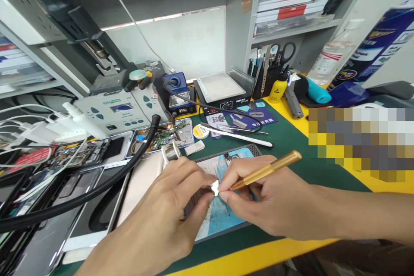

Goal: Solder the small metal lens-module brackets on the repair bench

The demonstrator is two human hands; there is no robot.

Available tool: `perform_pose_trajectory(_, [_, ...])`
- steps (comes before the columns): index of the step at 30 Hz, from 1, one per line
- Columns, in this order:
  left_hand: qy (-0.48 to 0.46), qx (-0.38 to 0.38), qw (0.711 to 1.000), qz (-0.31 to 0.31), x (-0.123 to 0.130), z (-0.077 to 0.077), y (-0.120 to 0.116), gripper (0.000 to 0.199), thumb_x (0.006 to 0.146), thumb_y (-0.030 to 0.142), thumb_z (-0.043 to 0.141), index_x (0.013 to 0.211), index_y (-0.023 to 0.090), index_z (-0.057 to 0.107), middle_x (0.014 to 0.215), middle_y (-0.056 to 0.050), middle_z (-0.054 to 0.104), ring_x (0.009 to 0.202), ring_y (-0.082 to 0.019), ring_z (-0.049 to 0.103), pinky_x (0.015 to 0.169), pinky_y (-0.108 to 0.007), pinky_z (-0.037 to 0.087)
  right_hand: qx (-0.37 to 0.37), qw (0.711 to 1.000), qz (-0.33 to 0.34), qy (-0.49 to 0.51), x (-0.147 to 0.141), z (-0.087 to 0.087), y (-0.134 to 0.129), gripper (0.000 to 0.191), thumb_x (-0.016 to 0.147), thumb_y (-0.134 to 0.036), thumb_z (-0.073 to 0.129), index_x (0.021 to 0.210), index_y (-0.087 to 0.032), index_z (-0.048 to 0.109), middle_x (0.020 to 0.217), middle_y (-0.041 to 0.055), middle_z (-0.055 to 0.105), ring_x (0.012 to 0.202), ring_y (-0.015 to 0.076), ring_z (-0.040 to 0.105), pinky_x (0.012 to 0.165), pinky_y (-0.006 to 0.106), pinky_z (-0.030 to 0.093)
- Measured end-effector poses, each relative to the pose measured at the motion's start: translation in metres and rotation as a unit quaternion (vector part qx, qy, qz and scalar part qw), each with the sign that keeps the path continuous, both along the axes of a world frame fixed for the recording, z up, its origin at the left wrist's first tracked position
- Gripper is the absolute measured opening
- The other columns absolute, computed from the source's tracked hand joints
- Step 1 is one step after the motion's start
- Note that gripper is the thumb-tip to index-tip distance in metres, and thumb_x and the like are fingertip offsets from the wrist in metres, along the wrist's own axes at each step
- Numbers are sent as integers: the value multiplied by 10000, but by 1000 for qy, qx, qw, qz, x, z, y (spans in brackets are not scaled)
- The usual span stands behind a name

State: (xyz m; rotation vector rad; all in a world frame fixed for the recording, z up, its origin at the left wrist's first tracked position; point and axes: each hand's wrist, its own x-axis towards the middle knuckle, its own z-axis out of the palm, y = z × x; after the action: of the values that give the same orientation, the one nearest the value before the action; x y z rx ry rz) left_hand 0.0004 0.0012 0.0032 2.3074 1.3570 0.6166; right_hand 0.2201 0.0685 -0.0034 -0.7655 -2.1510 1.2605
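My left hand point(171, 211) pinches a small, shiny white piece point(215, 188) between thumb and index finger; its exact kind is too small to tell. My right hand point(278, 200) grips a slim gold-coloured pen-like tool point(271, 170), its shaft pointing up to the right. The tool's tip is hidden by the fingers, which meet the white piece. Beneath both hands lies a scuffed light-blue and white panel point(223, 220) on a dark pad, partly covered by the hands.
A solder spool point(171, 152) and a parts tray point(168, 136) stand beyond my left hand. A white pen-like tool point(239, 136) lies behind the panel, before a hot plate point(221, 87). A thick black hose point(129, 170) curves across phones at left. A yellow bottle point(278, 88) stands back right.
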Motion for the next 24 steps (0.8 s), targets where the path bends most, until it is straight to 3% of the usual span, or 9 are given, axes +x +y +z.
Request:
perform_pose_trajectory(8, [-2, -5, 1000, 5, 0, 1, 0, 276, 1049, 144, 511, 1243, 322, 595, 1066, 22, 635, 1024, -154, 587, 874, -292, 467, -14, 1000, -8, 11, -2, 3, 0, 121, 820, -74, 666, 769, -182, 650, 650, -46, 578, 536, 83, 456, 472, 204, 343])
perform_pose_trajectory(12, [-7, 1, 1000, 6, 1, 0, 1, 278, 1048, 142, 509, 1242, 322, 596, 1057, 26, 633, 1010, -148, 592, 875, -286, 470, -68, 997, -21, 14, 0, -1, 1, 122, 851, -138, 661, 769, -215, 615, 586, -73, 482, 504, 96, 401, 441, 222, 299])
perform_pose_trajectory(18, [-4, 0, 1000, 7, 0, -1, 0, 289, 1043, 136, 514, 1259, 312, 595, 1057, 13, 636, 1010, -157, 594, 873, -298, 472, -131, 991, -27, -5, 2, -3, 4, 101, 869, -186, 659, 804, -239, 603, 583, -74, 479, 481, 113, 405, 436, 248, 291])
perform_pose_trajectory(24, [-6, 4, 1000, 4, 0, 0, -1, 286, 1043, 131, 510, 1245, 314, 596, 1046, 18, 636, 998, -155, 594, 869, -299, 467, -71, 997, -31, 2, 1, 0, 1, 113, 855, -147, 661, 785, -219, 609, 573, -86, 461, 485, 85, 390, 424, 202, 290])
